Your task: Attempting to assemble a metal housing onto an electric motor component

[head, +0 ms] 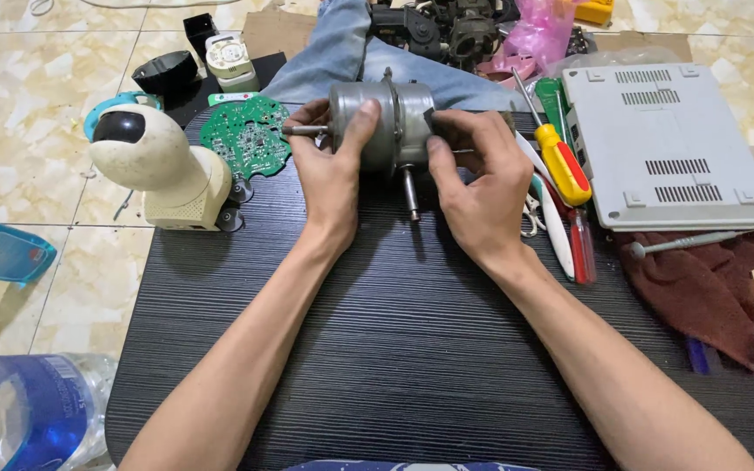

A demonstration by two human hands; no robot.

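A grey metal motor [390, 122] with a steel shaft sticking out to the left is held just above the black board [377, 349]. My left hand [329, 170] grips its left half, thumb over the casing. My right hand [477, 179] grips its right end, fingers curled around the back. A short bolt or pin [410, 194] hangs down from under the motor between my hands.
A cream camera housing [161, 161] and green round circuit board [246, 135] lie at left. A yellow-and-red screwdriver [560, 161], a red-handled one [580, 249], a grey plastic box [669, 144] and a brown rag [709, 279] lie at right. A water bottle [28, 410] lies bottom left.
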